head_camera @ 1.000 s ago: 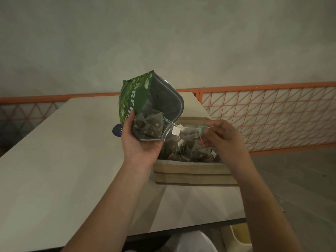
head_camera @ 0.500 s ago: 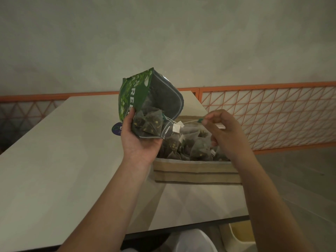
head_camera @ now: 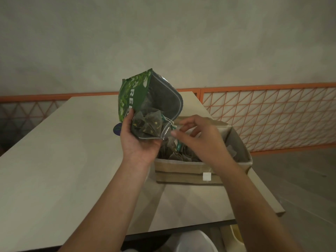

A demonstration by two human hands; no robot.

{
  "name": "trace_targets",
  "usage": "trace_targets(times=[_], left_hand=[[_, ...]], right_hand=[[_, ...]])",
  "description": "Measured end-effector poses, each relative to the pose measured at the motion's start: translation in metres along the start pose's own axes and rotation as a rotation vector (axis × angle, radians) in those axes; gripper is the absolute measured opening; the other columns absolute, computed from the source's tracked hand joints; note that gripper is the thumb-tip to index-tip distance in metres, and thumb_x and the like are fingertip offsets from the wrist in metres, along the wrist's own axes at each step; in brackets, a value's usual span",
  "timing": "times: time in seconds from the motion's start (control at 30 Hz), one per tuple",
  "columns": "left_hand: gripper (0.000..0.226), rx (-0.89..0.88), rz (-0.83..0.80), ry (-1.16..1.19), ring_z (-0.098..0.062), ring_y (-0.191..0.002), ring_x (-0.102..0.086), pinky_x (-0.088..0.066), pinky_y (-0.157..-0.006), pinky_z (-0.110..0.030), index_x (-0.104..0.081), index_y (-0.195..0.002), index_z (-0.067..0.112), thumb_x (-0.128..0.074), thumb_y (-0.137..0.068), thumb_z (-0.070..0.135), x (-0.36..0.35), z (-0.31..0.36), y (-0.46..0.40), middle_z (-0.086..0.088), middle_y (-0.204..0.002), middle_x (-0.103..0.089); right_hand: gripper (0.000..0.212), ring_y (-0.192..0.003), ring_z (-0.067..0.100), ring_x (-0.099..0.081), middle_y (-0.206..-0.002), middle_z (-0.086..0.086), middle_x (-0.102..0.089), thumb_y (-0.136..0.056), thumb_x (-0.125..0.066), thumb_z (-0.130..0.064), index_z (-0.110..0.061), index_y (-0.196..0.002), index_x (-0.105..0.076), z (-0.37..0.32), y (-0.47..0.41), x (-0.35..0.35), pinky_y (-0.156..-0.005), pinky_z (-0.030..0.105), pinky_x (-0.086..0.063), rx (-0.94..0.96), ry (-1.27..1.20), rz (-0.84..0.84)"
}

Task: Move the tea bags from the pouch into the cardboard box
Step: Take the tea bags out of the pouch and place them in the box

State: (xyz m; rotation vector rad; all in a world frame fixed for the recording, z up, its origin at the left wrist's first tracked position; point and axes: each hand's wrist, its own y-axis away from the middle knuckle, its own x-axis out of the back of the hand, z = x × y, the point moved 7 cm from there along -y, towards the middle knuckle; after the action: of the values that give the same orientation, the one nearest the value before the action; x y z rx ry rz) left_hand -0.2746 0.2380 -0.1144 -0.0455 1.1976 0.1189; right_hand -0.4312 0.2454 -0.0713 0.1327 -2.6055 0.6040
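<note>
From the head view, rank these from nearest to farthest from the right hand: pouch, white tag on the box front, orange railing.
1. The pouch, just left of the right hand, at its fingers.
2. The white tag, below the hand on the cardboard box front.
3. The orange railing, behind and to the right.

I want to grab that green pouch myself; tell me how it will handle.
Probably floppy: the pouch sags open in the left hand. Likely light, since one hand holds it up. The tea bags at its mouth may spill if tipped further.
</note>
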Motion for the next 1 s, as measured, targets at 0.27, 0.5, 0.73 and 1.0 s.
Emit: trace_targets(times=[0.27, 0.5, 0.73, 1.0], left_hand=[[0.050, 0.003, -0.036, 0.050, -0.034, -0.130, -0.059, -0.062, -0.081, -0.044, -0.063, -0.138, 0.014, -0.054, -0.099, 0.043, -0.006, 0.003, 0.002, -0.015, -0.138, -0.064], [0.049, 0.002, -0.016, 0.043, -0.035, -0.131, -0.059, -0.056, -0.096, -0.044, -0.064, -0.136, 0.015, -0.057, -0.097, 0.043, 0.000, 0.002, 0.001, -0.016, -0.139, -0.064], [0.049, -0.024, 0.022, 0.019, -0.033, -0.131, -0.059, -0.052, -0.103, -0.042, -0.064, -0.136, 0.016, -0.058, -0.096, 0.045, 0.004, 0.002, -0.001, -0.015, -0.139, -0.064], [0.053, -0.028, 0.014, 0.014, -0.035, -0.132, -0.058, -0.052, -0.105, -0.044, -0.060, -0.140, 0.016, -0.058, -0.097, 0.044, 0.006, 0.002, -0.004, -0.016, -0.141, -0.062]], right_hand=[[0.012, -0.062, -0.004, -0.057, -0.073, -0.013, -0.067, -0.091, -0.067, -0.027, -0.018, -0.089, -0.074, 0.000, -0.005, 0.005, -0.057, 0.008, -0.041, -0.017, -0.104, 0.150], [0.008, -0.076, 0.010, -0.065, -0.089, -0.010, -0.071, -0.089, -0.069, -0.027, -0.027, -0.097, -0.072, -0.014, -0.014, 0.034, -0.069, 0.020, -0.053, 0.007, -0.220, 0.252], [0.003, -0.070, 0.018, -0.064, -0.095, 0.008, -0.069, -0.096, -0.059, -0.016, -0.014, -0.098, -0.060, -0.014, -0.019, 0.045, -0.062, 0.023, -0.053, 0.011, -0.457, 0.298], [0.021, -0.090, 0.004, -0.054, -0.102, -0.011, -0.055, -0.086, -0.065, -0.016, -0.029, -0.102, -0.059, -0.004, -0.007, 0.017, -0.074, 0.017, -0.044, 0.059, -0.014, 0.248]])
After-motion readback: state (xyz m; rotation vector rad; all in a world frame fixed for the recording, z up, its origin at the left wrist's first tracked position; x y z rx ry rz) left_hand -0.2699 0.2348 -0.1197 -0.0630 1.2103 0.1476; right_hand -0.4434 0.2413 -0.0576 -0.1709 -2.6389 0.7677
